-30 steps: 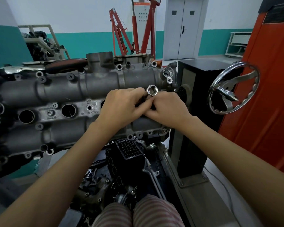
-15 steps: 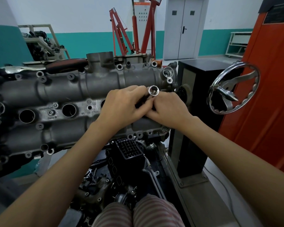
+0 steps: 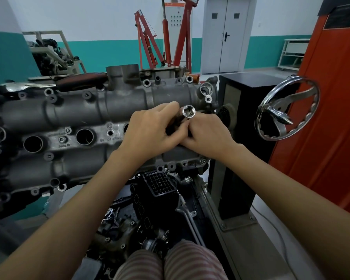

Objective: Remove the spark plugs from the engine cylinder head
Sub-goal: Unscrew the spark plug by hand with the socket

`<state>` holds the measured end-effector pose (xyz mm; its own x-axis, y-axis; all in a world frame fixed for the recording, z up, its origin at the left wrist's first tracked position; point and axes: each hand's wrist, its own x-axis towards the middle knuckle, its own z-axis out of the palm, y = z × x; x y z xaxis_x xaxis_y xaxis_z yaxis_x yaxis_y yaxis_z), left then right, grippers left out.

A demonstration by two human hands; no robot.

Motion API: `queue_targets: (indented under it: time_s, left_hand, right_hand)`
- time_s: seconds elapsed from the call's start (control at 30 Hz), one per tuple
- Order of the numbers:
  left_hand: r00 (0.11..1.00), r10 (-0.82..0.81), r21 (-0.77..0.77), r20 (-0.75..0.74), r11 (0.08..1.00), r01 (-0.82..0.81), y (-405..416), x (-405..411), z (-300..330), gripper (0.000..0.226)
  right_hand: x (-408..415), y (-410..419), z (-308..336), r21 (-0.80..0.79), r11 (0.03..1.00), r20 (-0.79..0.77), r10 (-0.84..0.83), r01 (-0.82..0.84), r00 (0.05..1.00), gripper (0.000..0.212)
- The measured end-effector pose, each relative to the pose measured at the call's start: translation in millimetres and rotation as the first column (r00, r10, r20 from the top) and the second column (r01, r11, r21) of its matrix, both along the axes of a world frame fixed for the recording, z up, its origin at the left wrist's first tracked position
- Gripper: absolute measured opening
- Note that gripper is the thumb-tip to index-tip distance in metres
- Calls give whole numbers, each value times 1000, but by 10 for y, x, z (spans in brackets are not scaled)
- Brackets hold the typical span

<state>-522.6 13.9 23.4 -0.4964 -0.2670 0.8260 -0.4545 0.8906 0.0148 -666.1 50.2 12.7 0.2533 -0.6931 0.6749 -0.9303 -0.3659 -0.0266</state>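
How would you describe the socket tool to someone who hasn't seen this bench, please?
Find the grey cylinder head and follow it to its right end, where both hands meet. The socket is the shiny chrome tube rising between them, open end up.

Socket (image 3: 188,111) between both hands above cylinder head (image 3: 73,118).

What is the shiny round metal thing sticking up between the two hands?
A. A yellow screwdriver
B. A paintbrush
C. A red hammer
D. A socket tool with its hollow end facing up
D. The socket is a chrome tube with its open hollow end toward the camera, and the left hand and the right hand both curl around its shaft over the cylinder head.
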Motion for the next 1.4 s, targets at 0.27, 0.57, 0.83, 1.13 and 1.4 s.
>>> queue_targets:
  time_s: [0.27, 0.57, 0.83, 1.13, 1.4]
  left_hand:
    - [1000, 16, -57, -16, 998, -17, -39, 7, -19, 45]
    - [1000, 12, -25, 10, 1000, -11, -1, -9, -9, 33]
    - [999, 41, -56, 17, 998, -40, -31, 1, -10, 40]
    - [999, 45, -9, 16, 999, -45, -13, -5, -9, 43]
    - [998, 56, -40, 26, 998, -54, -39, -8, -11, 41]
  right_hand:
    - [-7, -19, 4, -22, 999, 18, -36, 36, 999, 46]
    - [-4, 1, -4, -30, 1000, 5, 6, -6, 1000, 40]
    - [-14, -30, -13, -18, 1000, 13, -24, 24, 1000, 31]
    - [2, 11, 13, -26, 1000, -8, -3, 2, 1000, 45]
    - [-23, -39, -5, 7, 999, -2, -38, 38, 999, 37]
